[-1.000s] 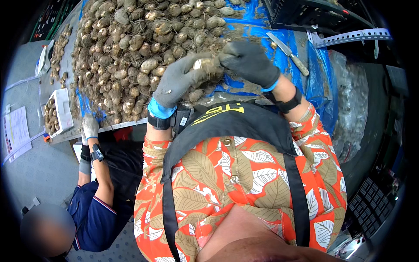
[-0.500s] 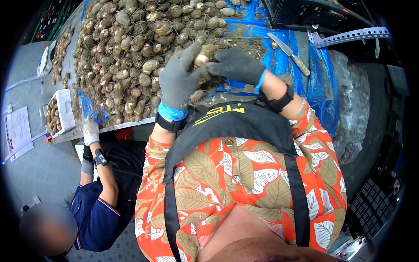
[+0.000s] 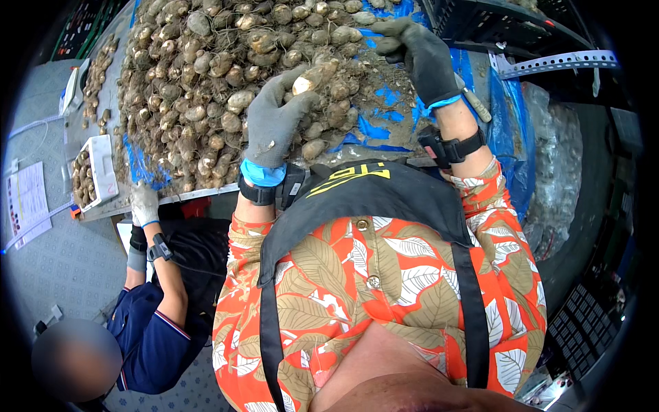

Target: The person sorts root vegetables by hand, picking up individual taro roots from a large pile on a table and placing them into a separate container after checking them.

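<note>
A pale-cut taro (image 3: 316, 77) with brown, rough skin lies between the thumb and fingers of my left hand (image 3: 274, 123), which wears a grey glove with a blue cuff. My right hand (image 3: 422, 62), in a dark glove, is off to the right, apart from the taro, near the black crate. Its fingers stretch leftward, slightly bent, with nothing visible in them. Behind my right wrist lies a knife (image 3: 477, 106); only its pale handle shows, the blade being hidden. A large heap of hairy taros (image 3: 199, 89) covers the table to the left.
Torn blue plastic sheet (image 3: 374, 129) with soil covers the table. A black crate (image 3: 473, 27) and a perforated metal bar (image 3: 556, 63) stand at the far right. To the left, a co-worker's gloved hand (image 3: 144, 204) rests near a white box (image 3: 103, 172) of small taros.
My right hand has left the taro and moved right and farther away, now covering the knife's blade. My left hand keeps the taro, its pale end now turned up.
</note>
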Tool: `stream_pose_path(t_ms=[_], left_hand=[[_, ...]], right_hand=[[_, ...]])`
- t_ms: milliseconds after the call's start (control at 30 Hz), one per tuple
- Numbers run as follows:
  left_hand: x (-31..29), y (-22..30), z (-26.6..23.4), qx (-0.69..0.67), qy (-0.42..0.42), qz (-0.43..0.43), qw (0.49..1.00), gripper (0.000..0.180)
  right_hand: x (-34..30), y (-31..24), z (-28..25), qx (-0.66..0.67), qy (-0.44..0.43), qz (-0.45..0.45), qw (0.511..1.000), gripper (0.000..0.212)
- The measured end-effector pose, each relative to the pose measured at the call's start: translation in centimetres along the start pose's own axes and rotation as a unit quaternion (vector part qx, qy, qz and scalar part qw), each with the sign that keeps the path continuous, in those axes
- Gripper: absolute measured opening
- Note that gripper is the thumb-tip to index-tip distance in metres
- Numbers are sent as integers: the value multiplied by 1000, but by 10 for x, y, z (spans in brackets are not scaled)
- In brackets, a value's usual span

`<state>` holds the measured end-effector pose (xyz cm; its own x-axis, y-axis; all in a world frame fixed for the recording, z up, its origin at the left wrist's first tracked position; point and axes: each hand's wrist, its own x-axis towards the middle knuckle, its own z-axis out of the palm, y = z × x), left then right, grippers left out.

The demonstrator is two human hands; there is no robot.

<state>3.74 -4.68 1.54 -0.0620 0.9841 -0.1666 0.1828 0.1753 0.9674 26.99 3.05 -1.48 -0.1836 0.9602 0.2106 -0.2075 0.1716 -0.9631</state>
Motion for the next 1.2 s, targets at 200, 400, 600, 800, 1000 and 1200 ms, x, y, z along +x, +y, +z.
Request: stream_pose_path(t_ms=[200,400,600,800,1000,1200], left_hand=[[4,-4,3,42,-38,41,998,40],[-2,7,7,99,-70,27,992,37],[-2,2,2,-28,-75,27,996,41],[3,-4,5,-72,-65,21,995,47],[6,-12,7,-131,-57,46,989,43],[-3,-11,6,-272,-133,-68,951,40]], right_hand=[[-9,-8,37,-302,-118,-114,939,42],[-12,-5,45,-330,-95,-43,938,21],[10,3,-14,-327,-16,-70,942,35],[-15,-10,39,-407,-232,-10,883,15],[-12,24,32,-514,-128,-274,803,18],[2,-13,14,-209,-49,-37,976,33]])
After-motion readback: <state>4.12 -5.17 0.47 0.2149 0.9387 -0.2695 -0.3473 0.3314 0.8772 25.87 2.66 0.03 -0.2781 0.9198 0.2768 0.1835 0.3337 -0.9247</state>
